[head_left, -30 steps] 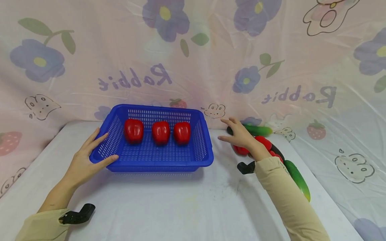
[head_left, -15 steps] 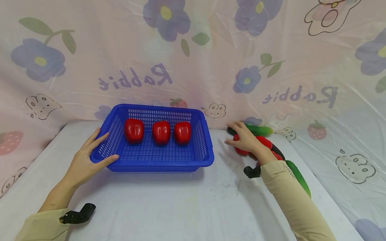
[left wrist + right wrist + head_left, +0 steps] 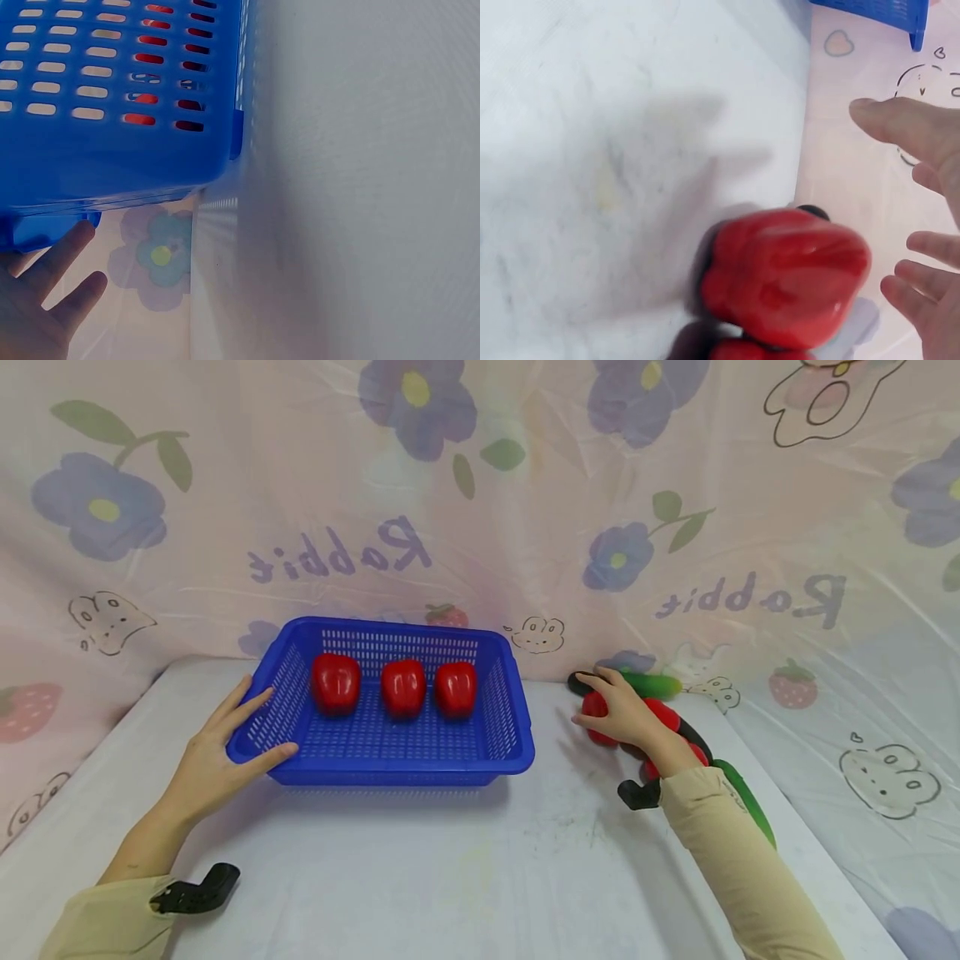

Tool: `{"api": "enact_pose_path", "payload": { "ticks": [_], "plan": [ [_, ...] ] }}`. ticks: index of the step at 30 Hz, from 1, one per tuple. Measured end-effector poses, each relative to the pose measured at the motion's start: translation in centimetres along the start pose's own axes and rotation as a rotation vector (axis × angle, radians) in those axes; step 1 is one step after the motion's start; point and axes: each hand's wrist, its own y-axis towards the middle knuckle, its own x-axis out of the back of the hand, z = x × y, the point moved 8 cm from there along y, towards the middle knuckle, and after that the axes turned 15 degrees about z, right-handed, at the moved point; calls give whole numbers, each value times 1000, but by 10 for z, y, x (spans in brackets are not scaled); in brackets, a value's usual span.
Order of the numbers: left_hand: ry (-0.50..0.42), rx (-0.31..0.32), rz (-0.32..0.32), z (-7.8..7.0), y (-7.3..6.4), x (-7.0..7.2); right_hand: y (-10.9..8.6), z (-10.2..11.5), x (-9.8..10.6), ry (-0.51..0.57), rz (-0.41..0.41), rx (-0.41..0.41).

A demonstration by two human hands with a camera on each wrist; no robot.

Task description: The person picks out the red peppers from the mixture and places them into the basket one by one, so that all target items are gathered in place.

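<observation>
My left hand (image 3: 206,768) rests at the left end of a blue plastic basket (image 3: 390,767), fingers spread along the side rim and thumb over the front rim. In the left wrist view its fingertips show beside the basket's perforated wall (image 3: 112,157). Three glossy red bell peppers (image 3: 403,689) sit in a row inside. On the right, my right hand (image 3: 630,718) hovers over another red bell pepper (image 3: 594,703), thumb and fingers spread. The right wrist view has that bell pepper (image 3: 787,274) lying on the table, with a gap to the fingers.
Around my right hand lie more red vegetables (image 3: 663,714), dark elongated vegetables (image 3: 693,739), a green cucumber (image 3: 656,685) at the back and another cucumber (image 3: 750,802) near the right edge. A patterned curtain (image 3: 480,510) hangs behind the white table (image 3: 420,868).
My right hand has moved right and slightly down, from beside the vegetable pile to over the red bell pepper. My left hand keeps its place on the basket.
</observation>
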Motion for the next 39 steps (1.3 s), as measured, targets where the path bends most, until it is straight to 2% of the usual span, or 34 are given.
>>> {"api": "enact_pose_path", "payload": {
  "ticks": [6,12,39],
  "plan": [
    [0,2,1,1,1,0,-4,-8,-2,-2,7,-26],
    [1,4,2,1,1,0,-7,-13,-2,-11,-2,-13],
    [0,0,-1,-1,1,0,-12,-41,-11,19,72,-87]
  ]
}}
